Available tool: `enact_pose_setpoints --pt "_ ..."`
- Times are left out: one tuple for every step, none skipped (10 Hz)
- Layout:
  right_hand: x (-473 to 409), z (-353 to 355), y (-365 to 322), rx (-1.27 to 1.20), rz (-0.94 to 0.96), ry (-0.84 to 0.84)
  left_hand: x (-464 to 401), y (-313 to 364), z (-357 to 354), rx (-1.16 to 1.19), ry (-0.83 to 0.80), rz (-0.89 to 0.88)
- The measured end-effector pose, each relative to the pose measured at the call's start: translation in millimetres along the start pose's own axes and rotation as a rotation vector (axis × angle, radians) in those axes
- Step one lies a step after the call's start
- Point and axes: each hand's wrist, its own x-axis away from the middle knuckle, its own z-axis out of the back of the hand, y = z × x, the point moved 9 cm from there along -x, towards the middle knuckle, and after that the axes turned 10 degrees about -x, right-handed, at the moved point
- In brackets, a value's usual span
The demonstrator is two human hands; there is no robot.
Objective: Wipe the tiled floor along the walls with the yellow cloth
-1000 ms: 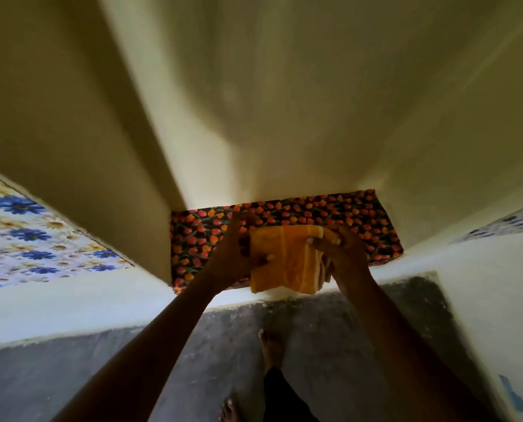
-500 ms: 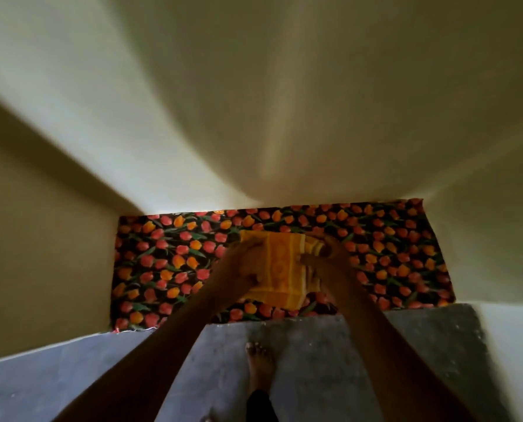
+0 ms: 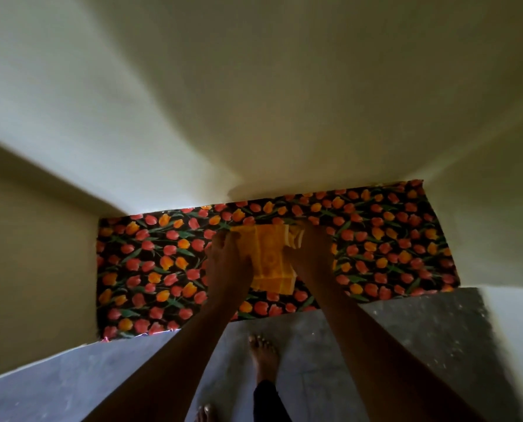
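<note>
- Pale cream walls are closing in on three sides of a recessed ledge, which is lying under a dark covering printed with red and orange tulips.
- Below the ledge, a grey floor is showing, with one bare foot planted on it and the toes of another peeking in at the bottom edge.
- Both arms are reaching forward over the ledge, and the yellow cloth is sitting folded between the hands, over the middle of the tulip covering.
- On one side, the left hand is gripping the cloth's left edge, fingers curling over the fabric.
- Opposite it, the right hand is holding the right edge, where a striped border is poking out near the top; how its fingers are lying underneath is hard to make out.
- Judging by this, the cloth is being folded or gathered into a pad, so wiping of the floor is not yet under way.
- Whether the cloth is resting on the covering or being held just above it, I cannot tell.
- Next, the move is calling for bringing the folded cloth down off the ledge, crouching to floor level, and pressing it flat where the floor is meeting the wall.
- Keeping the pad folded while lowering it is likely to matter, since loose corners could drag.
</note>
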Motion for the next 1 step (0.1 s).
enact_pose_setpoints --pt "42.5 34.9 -30.1 -0.075 0.072 0.113 11.2 30.1 41.0 0.277 0.050 -0.061"
